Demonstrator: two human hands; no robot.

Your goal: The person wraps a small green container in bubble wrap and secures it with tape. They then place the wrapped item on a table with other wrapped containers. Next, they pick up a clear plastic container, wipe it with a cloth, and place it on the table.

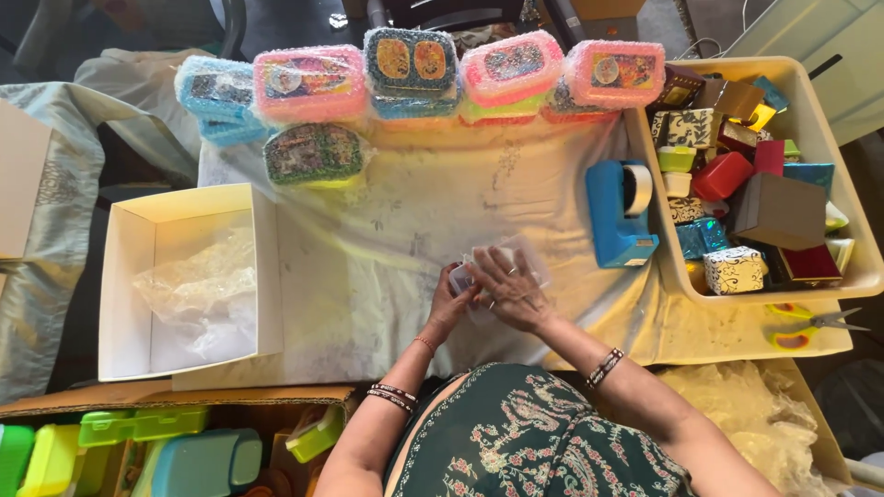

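— What's at your far left?

— An open white box (189,281) with crinkled clear wrap lying inside it, on the cloth-covered bench (387,230). Below it, a cardboard carton (175,398) of green and blue plastic containers.

— And along the back?

— A row of wrapped lunch boxes (414,74), blue, pink and orange, with a green one just in front of them.

— Your hands?

— Both meet at the bench's middle on a small clear plastic box (502,267). My left hand (451,299) curls its fingers round the box's left end and grips it. My right hand (506,287) lies flat over the top, fingers spread, pressing on it rather than closed round it.

— What's past them?

— A blue tape dispenser (619,216) stands just right of the box, against a cream tub (829,156) full of small gift boxes. In front of the tub lie yellow-handled scissors (810,327).
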